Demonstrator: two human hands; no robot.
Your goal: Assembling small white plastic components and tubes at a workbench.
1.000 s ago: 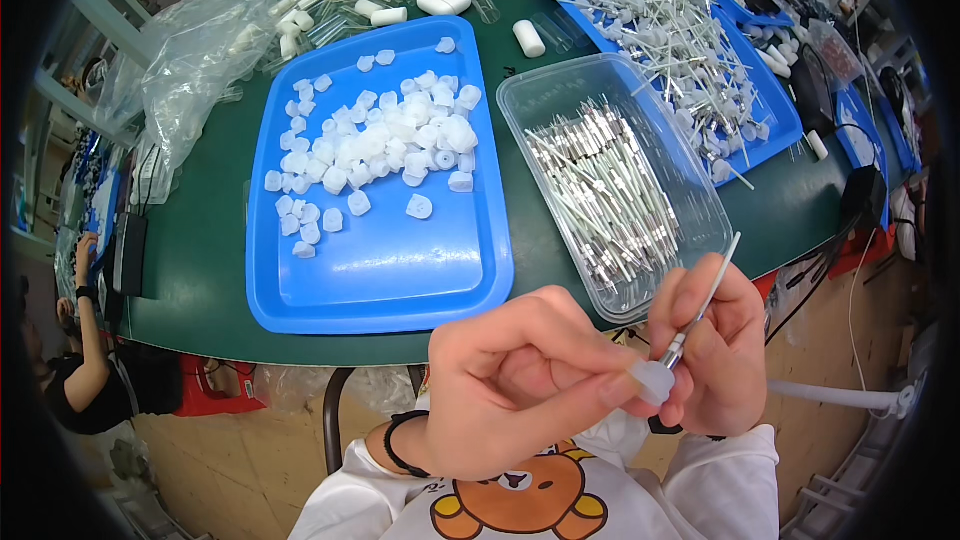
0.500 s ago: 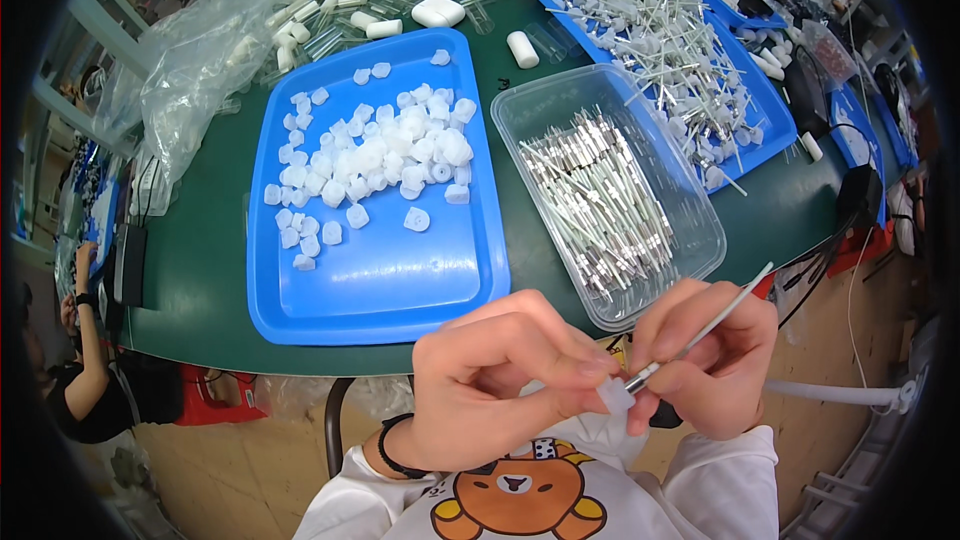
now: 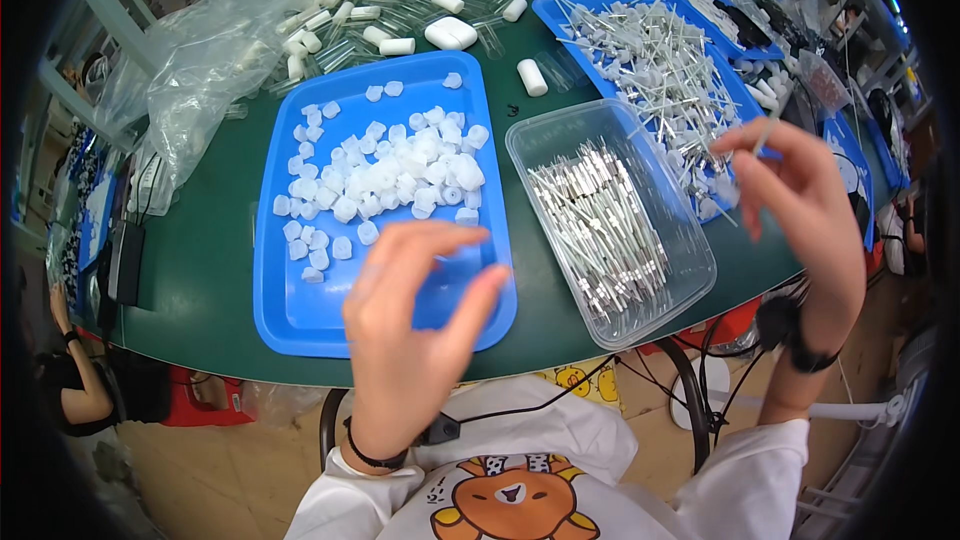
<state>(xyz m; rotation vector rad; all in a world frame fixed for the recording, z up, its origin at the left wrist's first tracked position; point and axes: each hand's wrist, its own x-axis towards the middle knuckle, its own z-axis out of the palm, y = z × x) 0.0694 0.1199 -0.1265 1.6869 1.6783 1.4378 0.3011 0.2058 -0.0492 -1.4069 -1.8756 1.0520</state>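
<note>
My left hand (image 3: 415, 330) hangs loose over the near edge of the blue tray (image 3: 300, 315), fingers spread and curled, holding nothing. Just beyond its fingertips lies the heap of small white plastic caps (image 3: 395, 175), a good many of them unused.

My right hand (image 3: 800, 200) is raised off to the side, above the far end of the clear tub (image 3: 690, 270), and pinches a thin metal pin (image 3: 768, 130) between thumb and forefinger. I cannot tell whether a cap sits on its end; the tip is too small and blurred.

Between my two hands the clear tub holds a dense row of bare silver pins (image 3: 600, 210). Beyond my right hand a second blue tray (image 3: 565, 12) carries a tangled pile of pins with pale caps on them (image 3: 665, 75), which I take to be the finished ones.

Judging by the piles, a fair share of the work is done, yet the tub of bare pins and the heap of loose caps are both well stocked, so much remains. Past my left hand, across the green bench (image 3: 200, 250), lie crumpled clear bags (image 3: 210, 60) and a scatter of white-capped clear tubes (image 3: 400, 0).
</note>
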